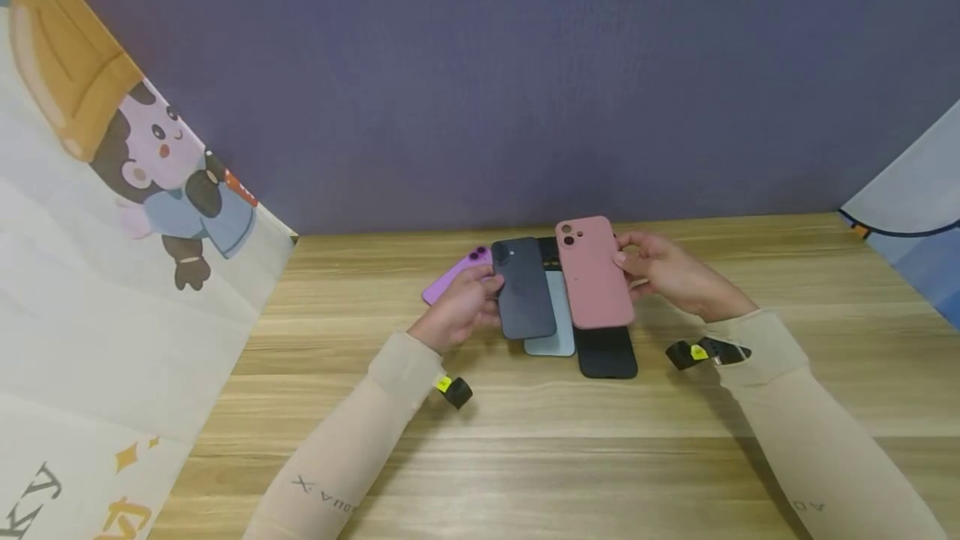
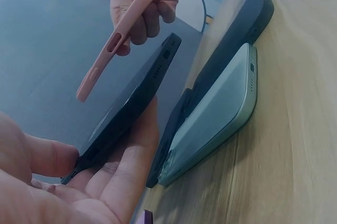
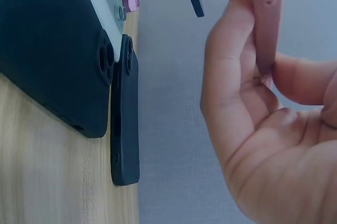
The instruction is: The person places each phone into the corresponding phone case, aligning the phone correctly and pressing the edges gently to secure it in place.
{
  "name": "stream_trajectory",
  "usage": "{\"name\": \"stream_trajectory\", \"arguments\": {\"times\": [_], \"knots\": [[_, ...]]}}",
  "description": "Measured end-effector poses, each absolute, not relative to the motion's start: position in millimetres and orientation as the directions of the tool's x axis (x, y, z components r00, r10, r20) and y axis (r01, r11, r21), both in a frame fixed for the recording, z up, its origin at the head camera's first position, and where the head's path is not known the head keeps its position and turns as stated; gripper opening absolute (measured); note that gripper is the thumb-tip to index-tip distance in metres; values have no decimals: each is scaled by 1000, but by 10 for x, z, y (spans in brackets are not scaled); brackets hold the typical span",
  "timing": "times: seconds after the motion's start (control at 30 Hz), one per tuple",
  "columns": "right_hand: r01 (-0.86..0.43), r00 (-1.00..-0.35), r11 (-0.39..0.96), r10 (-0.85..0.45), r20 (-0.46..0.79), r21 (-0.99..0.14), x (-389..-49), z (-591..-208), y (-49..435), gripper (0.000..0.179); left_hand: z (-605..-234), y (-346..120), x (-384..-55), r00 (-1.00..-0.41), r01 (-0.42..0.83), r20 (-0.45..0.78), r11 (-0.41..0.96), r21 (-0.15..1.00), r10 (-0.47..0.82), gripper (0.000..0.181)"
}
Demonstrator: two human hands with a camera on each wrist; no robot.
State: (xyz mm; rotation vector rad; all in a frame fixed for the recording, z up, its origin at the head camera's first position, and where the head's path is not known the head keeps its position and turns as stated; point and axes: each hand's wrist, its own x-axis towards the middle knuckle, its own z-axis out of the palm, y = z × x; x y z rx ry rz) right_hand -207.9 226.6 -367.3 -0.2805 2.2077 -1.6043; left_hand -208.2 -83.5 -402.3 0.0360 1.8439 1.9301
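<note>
From my post, using the flat pale blue-green phone (image 1: pixel 562 319) as my marker, I see one grey-blue backdrop (image 1: pixel 525 90) behind it and one wood-grain table (image 1: pixel 525 440) beneath it. Two printed white cloths flank it: the left cloth (image 1: pixel 90 298) shows a cartoon figure, while the right cloth (image 1: pixel 926 190) is largely cut off by my head view.

Two beige sleeves (image 1: pixel 352 432) reach toward the marker from the near side, their lettering only partly readable to me. I count two hands, both gripping. The left hand (image 1: pixel 461 307) holds a dark slate phone-shaped slab (image 1: pixel 527 290) above the marker's left side; I can't tell whether it is a phone or a case. The right hand (image 1: pixel 663 272) pinches a pink phone case (image 1: pixel 597 277) by its edge, above and right of the marker.

Four pieces lie on the table: the marker, a black phone case (image 1: pixel 607 354) to its right with its upper part covered in my head view, a second black case (image 1: pixel 551 250) mostly hidden behind it, and a purple phone (image 1: pixel 453 275) to its left, partly hidden by the left hand.

Smallest are two black wrist cameras (image 1: pixel 458 392), one per wrist, nearer me than the marker.
</note>
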Motion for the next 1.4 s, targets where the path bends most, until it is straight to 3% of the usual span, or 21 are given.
{"name": "stream_trajectory", "arguments": {"times": [1.4], "knots": [[64,-880,304,-432,-198,-951,-2078,-3818,2121,35,-4074,-679,-2026,-872,-300,-290,36,953,394,37]]}}
